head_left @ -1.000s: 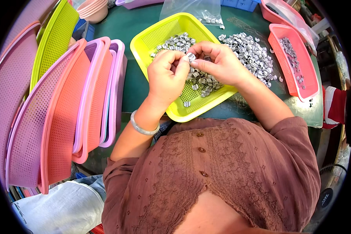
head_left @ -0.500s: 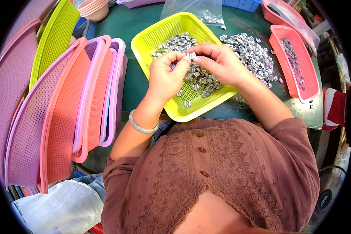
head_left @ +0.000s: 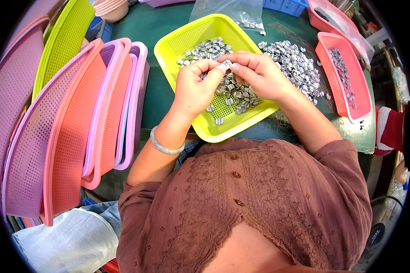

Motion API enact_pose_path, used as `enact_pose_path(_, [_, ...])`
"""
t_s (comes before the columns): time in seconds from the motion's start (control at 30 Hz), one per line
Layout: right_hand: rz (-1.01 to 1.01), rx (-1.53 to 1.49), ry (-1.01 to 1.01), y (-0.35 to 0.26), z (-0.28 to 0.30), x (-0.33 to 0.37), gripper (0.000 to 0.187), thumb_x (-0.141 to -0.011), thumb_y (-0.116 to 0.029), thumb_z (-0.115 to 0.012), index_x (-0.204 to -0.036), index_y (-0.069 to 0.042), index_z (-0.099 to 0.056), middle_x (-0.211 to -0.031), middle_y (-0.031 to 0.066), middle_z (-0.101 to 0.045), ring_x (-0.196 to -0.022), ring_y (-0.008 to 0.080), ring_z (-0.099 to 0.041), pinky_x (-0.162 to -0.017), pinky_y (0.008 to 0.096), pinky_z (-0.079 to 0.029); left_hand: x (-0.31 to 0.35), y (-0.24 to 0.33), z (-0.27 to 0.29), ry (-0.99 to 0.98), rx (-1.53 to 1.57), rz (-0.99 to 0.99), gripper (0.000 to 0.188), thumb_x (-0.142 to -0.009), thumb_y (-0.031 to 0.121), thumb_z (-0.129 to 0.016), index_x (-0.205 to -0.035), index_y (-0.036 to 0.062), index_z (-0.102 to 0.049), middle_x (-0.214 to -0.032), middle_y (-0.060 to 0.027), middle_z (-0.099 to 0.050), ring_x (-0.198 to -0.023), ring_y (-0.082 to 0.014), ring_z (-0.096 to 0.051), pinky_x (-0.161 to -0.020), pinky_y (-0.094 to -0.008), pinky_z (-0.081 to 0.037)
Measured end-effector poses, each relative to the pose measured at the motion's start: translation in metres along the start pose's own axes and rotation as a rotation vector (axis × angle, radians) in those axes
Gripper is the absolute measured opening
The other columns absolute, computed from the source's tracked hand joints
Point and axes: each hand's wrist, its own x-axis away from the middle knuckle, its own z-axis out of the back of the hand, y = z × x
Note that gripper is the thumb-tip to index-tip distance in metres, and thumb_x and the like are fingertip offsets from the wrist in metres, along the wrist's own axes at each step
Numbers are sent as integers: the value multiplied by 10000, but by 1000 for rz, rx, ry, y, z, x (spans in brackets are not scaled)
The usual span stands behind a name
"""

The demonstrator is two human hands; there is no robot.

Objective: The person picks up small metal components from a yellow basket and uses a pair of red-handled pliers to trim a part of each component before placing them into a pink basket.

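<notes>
Silvery metal, a small piece (head_left: 225, 65), sits pinched between the fingertips of both hands, held just above the yellow tray (head_left: 177, 43). The left hand (head_left: 193, 86) grips it with thumb and forefinger closed on its near side; the right hand (head_left: 257, 75) clamps it from the other side, so the two hands meet over the tray's middle. Under them, inside the tray, lies a heap of like pieces (head_left: 234, 91), with more at the tray's far end. Just right of the tray a second pile (head_left: 294, 63) lies on the green table (head_left: 157, 91). Further right of the tray stands a pink tray (head_left: 344, 98) with a few pieces in it. Left of the yellow tray leans a stack of pink and orange baskets (head_left: 77, 132). Beyond the tray's far edge lies a clear bag (head_left: 232, 9). A pale bangle (head_left: 164, 145) rings the left wrist.
</notes>
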Motion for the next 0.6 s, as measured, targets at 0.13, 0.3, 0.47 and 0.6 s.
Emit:
enact_pose_path(0.13, [-101, -72, -22, -1, -1, 1, 232, -868, -97, -466, -1056, 3, -558, -765, -13, -555, -611, 40, -440, -545, 182, -383, 0, 0, 0, -11, -4, -4, 95, -823, 113, -553, -803, 36, -604, -595, 66, -476, -494, -2, -377, -447, -151, -288])
enact_pose_path(0.3, [-129, -84, -55, -1, 0, 1, 242, -878, -115, -452, -1069, -7, -553, -749, -27, -535, -579, 26, -417, -515, 165, -364, 0, 3, 1, 3, 5, 14, 136, -798, 119, -568, -750, -4, -602, -658, 24, -550, -594, -19, -441, -526, -177, -360])
enact_pose_path(0.47, [-157, -119, -57, -4, 0, 2, 246, -881, -128, -450, -1070, -10, -555, -762, -21, -536, -569, 26, -412, -508, 163, -361, 2, 4, -2, 5, -1, -11, 105, -826, 128, -559, -770, 45, -591, -589, 69, -463, -494, -2, -371, -445, -148, -282])
enact_pose_path(0.6, [-184, -166, -86, -8, 0, 1, 302, -846, -58, -452, -1138, 1, -503, -795, -4, -540, -643, 49, -457, -593, 178, -402, 0, 2, -1, 20, 25, 18, 104, -813, 135, -569, -753, 50, -577, -593, 58, -469, -496, -13, -389, -450, -151, -301])
